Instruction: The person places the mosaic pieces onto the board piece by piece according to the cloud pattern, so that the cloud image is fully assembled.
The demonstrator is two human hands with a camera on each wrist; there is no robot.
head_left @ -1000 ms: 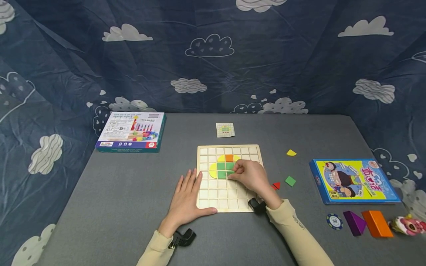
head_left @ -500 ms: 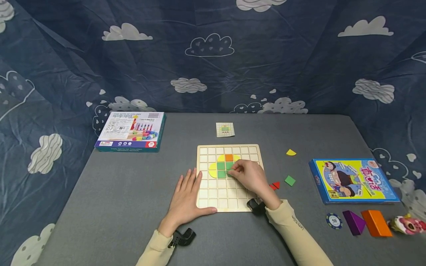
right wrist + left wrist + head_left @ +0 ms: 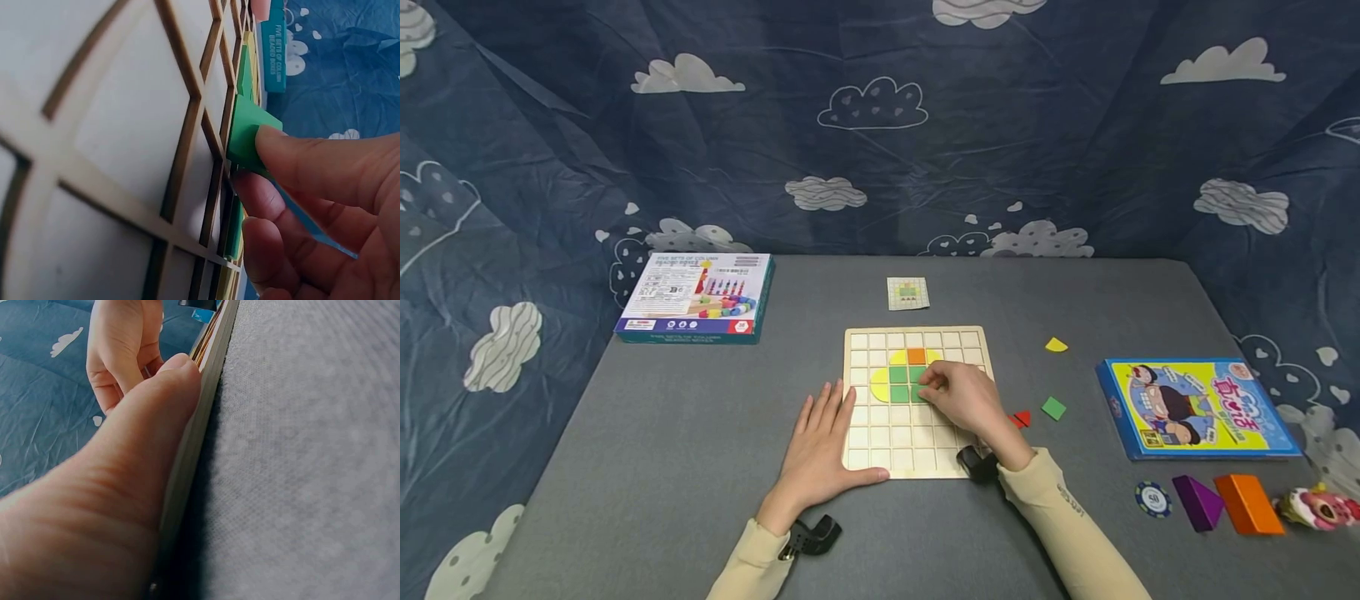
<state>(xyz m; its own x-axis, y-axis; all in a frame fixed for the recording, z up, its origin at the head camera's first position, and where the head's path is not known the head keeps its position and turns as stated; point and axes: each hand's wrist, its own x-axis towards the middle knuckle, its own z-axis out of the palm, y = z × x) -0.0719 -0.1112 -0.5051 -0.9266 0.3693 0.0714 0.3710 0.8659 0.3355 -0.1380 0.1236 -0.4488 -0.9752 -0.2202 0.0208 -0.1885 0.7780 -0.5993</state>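
Left hand (image 3: 822, 446): fingers straight, touching board (image 3: 880, 437)
Right hand (image 3: 962, 396): pinching green tile (image 3: 247, 128)
Card (image 3: 907, 293): beyond board

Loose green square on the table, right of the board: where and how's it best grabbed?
Probably by its far-left and near-right edges, from above on the near-right side: the loose green square lies flat and turned diagonally, with red pieces off its left corner.

At lower centre, the left grip (image 3: 820, 450) lies palm down, fingers (image 3: 831, 407) straight; rightward, the right grip (image 3: 964, 402) bends into a pinch.
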